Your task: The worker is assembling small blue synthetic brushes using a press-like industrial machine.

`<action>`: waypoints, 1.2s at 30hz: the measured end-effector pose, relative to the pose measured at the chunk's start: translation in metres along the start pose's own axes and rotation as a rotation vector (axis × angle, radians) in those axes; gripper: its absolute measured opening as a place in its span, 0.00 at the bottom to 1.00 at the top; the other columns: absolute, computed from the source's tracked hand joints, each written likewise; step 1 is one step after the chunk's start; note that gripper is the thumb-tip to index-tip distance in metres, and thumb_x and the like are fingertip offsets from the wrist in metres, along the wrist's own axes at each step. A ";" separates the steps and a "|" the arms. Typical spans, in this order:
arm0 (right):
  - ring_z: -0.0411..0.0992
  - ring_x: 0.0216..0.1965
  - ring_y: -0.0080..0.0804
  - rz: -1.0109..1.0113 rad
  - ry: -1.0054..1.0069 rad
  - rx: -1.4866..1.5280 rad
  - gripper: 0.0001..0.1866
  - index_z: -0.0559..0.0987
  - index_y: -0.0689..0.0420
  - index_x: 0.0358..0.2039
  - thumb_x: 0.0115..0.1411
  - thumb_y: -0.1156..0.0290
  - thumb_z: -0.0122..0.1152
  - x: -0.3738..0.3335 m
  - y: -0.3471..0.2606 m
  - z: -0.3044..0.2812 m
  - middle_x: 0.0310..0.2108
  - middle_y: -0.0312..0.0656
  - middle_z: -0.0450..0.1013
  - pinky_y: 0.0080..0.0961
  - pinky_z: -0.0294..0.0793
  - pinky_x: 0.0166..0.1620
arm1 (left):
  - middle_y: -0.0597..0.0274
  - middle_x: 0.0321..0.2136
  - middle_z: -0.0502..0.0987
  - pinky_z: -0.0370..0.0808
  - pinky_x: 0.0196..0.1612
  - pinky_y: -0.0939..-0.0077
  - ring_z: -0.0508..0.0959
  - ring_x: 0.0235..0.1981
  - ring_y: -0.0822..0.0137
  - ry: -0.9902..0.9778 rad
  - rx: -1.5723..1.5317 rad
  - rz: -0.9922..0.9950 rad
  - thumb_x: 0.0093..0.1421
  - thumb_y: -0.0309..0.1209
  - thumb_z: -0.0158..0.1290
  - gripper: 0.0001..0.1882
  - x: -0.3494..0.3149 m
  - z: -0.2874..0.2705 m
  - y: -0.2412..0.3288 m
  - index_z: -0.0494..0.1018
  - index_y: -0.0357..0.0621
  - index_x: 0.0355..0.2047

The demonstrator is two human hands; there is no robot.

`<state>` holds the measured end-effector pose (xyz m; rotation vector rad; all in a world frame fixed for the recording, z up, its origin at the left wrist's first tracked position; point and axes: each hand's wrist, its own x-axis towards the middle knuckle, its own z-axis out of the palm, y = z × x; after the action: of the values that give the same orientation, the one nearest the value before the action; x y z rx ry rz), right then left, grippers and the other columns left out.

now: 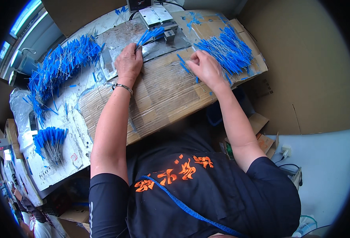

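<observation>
My left hand (129, 63) is closed around a small bunch of thin metal wires with blue plastic ends (151, 35). Their blue ends point right, toward a metal fixture (159, 19) with a small block (169, 36) on a metal plate. Over the cardboard, my right hand (205, 66) has its fingers drawn together in a pinch and is slightly blurred; what sits between the fingertips is too small to make out. A few loose blue-ended wires (181, 62) are right beside those fingertips. Just beyond the hand, a large heap of the same wires (228, 51) covers the right side.
A long pile of blue-ended wires (60, 63) lies at the left, and a neater bundle (51, 142) nearer me on the white board (80, 158). Flattened cardboard (155, 99) covers the table's front edge. A tall cardboard panel (309, 67) stands at the right.
</observation>
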<state>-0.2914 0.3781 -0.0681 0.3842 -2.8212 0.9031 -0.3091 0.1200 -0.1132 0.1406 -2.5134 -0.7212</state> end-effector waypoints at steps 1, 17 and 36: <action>0.74 0.35 0.41 0.026 -0.058 -0.091 0.12 0.77 0.57 0.32 0.52 0.63 0.64 -0.016 -0.002 -0.008 0.32 0.41 0.74 0.35 0.72 0.38 | 0.52 0.29 0.78 0.72 0.33 0.55 0.77 0.33 0.46 0.004 -0.001 0.002 0.61 0.43 0.49 0.12 0.000 0.000 0.001 0.73 0.50 0.32; 0.72 0.30 0.43 -0.085 0.242 0.097 0.04 0.76 0.55 0.22 0.51 0.72 0.62 -0.032 0.003 -0.002 0.34 0.42 0.71 0.35 0.72 0.32 | 0.58 0.33 0.76 0.73 0.34 0.56 0.77 0.32 0.49 -0.032 0.060 0.059 0.58 0.38 0.49 0.08 -0.004 -0.002 0.008 0.71 0.48 0.31; 0.76 0.27 0.42 0.093 -0.068 0.323 0.07 0.78 0.59 0.23 0.49 0.68 0.60 0.025 -0.012 0.042 0.23 0.46 0.76 0.33 0.74 0.34 | 0.50 0.26 0.76 0.70 0.31 0.54 0.76 0.30 0.44 0.027 -0.135 -0.095 0.61 0.40 0.49 0.12 -0.002 -0.003 0.001 0.70 0.45 0.28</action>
<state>-0.3152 0.3391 -0.0902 0.3290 -2.7720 1.3979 -0.3059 0.1202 -0.1117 0.2216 -2.4362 -0.9187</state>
